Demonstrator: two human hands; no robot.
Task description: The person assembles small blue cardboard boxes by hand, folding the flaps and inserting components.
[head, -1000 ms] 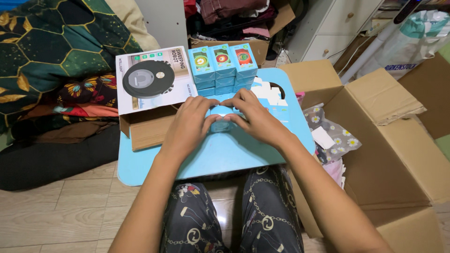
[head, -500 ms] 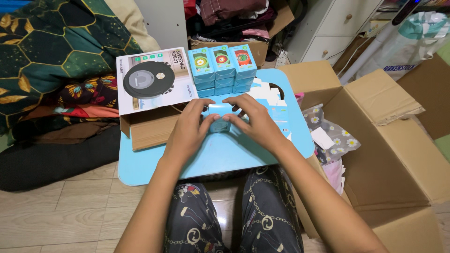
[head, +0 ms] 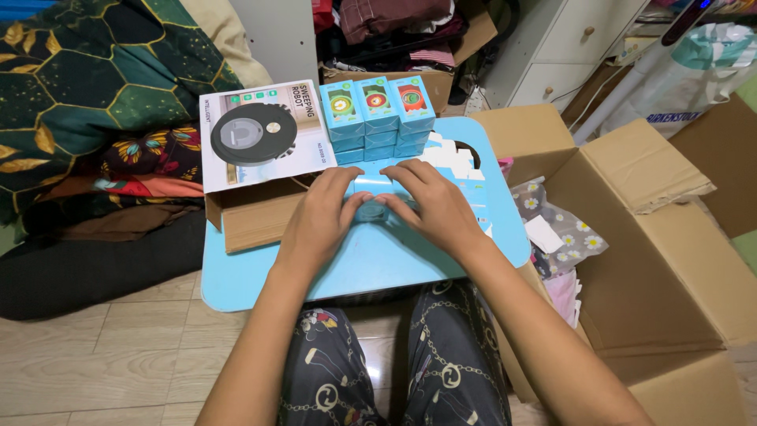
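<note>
**Both hands pinch a small blue box at mid-bench**

Small light-blue box (head: 371,192): sits on the blue bench (head: 371,260), near its middle, mostly covered by fingers. Left hand (head: 315,221) grips its left side, thumb pressed on the near face. Right hand (head: 430,207) grips its right side, fingertips curled over the top edge. The two hands nearly meet over the box, thumbs close together.

Beyond the box, at the far edge of the bench: a stack of blue boxes (head: 377,117), three across, several layers, with round pictures on top. Just right of the box: a heap of flat white-and-blue cartons (head: 461,170). Left of the box: a brown cardboard box (head: 252,213) with a white printed lid showing a round robot cleaner. Right of the bench: a large open cardboard box (head: 654,237) holding a flower-print bag (head: 560,225).
</note>
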